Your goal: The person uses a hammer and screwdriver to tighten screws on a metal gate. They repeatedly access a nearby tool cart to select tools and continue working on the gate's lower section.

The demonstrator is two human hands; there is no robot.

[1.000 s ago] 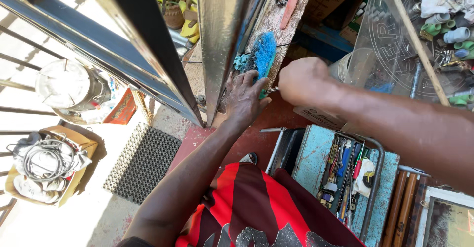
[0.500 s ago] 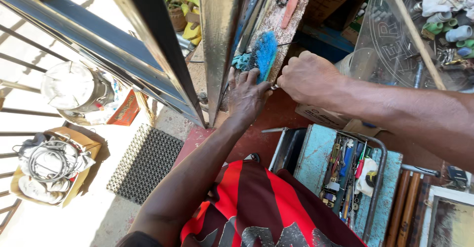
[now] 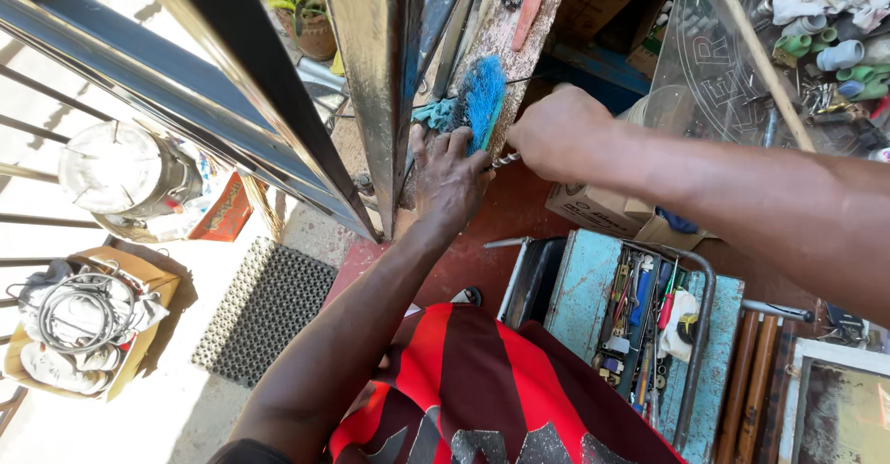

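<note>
My left hand (image 3: 451,178) lies flat, fingers spread, against the lower part of a dark upright metal post (image 3: 371,75) and holds nothing. My right hand (image 3: 556,130) is closed in a fist around a tool. Only the tool's twisted metal bit (image 3: 505,159) shows, pointing left toward the left hand's fingers; the rest is hidden in the fist. A blue-bristled brush (image 3: 482,98) rests just above both hands against a rough board (image 3: 519,19).
An open blue metal toolbox (image 3: 714,334) full of hand tools sits lower right, with a cardboard carton (image 3: 593,209) above it. A black doormat (image 3: 269,306), a box of cables (image 3: 79,334) and a metal pot (image 3: 130,172) are at left. A wooden stick (image 3: 760,56) crosses upper right.
My right hand has shifted slightly left and up, bringing the bit closer to the left hand's fingers. The left hand stays pressed on the post.
</note>
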